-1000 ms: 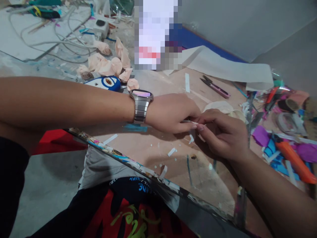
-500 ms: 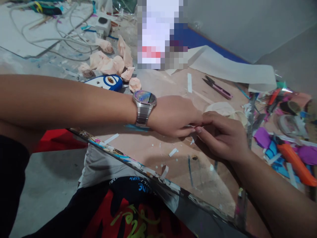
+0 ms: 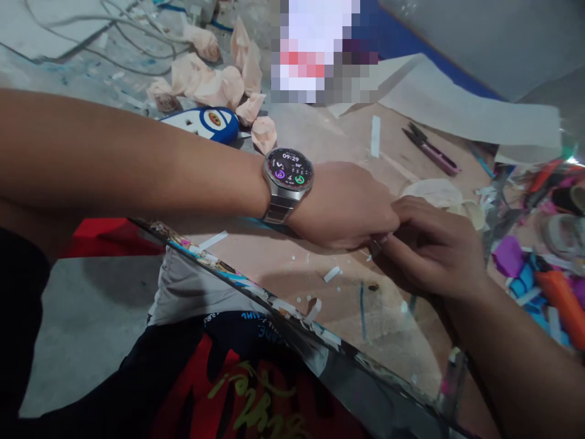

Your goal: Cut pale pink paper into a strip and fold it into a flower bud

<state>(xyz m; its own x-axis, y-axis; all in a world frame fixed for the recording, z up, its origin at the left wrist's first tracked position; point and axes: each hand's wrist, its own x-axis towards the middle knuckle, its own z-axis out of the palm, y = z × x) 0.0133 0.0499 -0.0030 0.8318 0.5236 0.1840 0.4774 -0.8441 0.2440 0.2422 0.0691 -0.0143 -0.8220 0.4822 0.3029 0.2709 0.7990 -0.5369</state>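
My left hand (image 3: 347, 204), with a watch (image 3: 290, 174) on its wrist, lies palm-down over the table, fingers curled and closed. Its fingertips meet those of my right hand (image 3: 439, 244), whose thumb and index finger are pinched together. Whatever lies between the fingertips is mostly hidden; only a small pale sliver shows. Behind the right hand rests a cream-coloured piece of thin material (image 3: 434, 190). Pink-handled thread snips (image 3: 434, 152) lie farther back, near a white paper strip (image 3: 375, 137).
Crumpled peach paper rosettes (image 3: 214, 85) sit at the back left beside a blue-and-white plastic object (image 3: 201, 122) and grey cables (image 3: 132, 30). A long pale sheet (image 3: 479, 116) curves along the back. Coloured scraps and an orange-handled tool (image 3: 564, 305) crowd the right.
The view has shifted, so the tabletop things appear higher and mostly farther right. My hands stay together at the fingertips. The watch face has lit up.
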